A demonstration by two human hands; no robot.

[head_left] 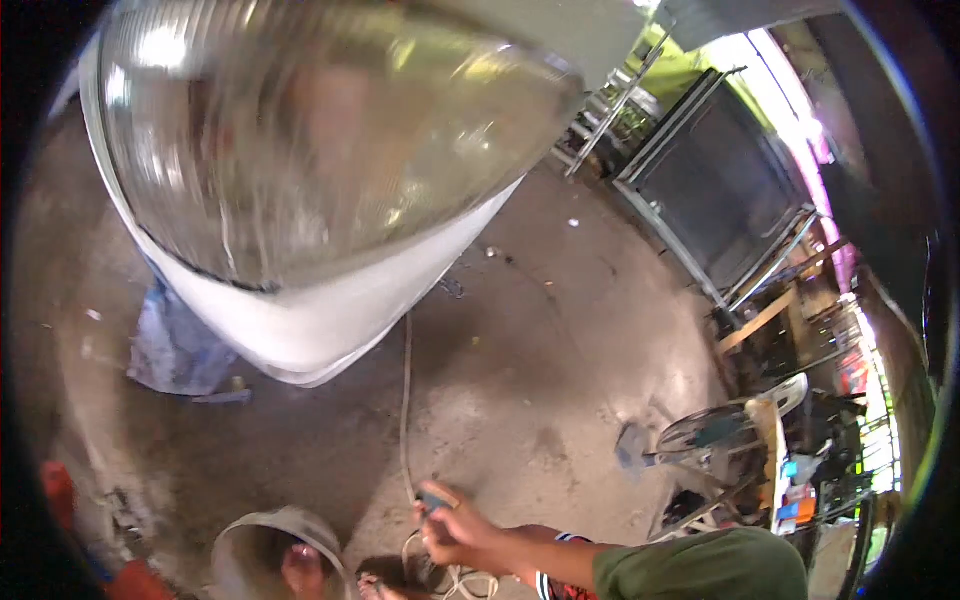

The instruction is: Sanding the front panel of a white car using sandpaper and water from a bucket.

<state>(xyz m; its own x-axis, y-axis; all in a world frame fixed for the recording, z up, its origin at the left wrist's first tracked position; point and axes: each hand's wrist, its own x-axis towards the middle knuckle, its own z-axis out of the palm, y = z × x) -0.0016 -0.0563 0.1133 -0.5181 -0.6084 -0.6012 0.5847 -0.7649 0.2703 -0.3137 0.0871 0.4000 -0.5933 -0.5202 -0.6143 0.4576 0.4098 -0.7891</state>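
Note:
My right hand (448,530), reaching in from the lower right in a green sleeve, is closed around a small dark, blue-grey object (437,497) whose kind is unclear. A pale cord or thin hose (406,400) runs across the floor toward this hand, with loose coils (468,583) below it. At the bottom left, a pale bucket (228,535) stands with its dark inside showing. A reddish, skin-coloured shape in it looks like my left hand (303,570); its fingers cannot be made out. Ahead is a large curved, glossy pane (330,150), blurred, above a white body (300,335).
Crumpled blue-grey sheeting (180,340) lies left of the white body. At right are a framed dark panel (720,180), a round fan (705,430) and a cluttered bench (775,460). A metal ladder (610,110) stands farther back. Red objects (140,580) sit at lower left.

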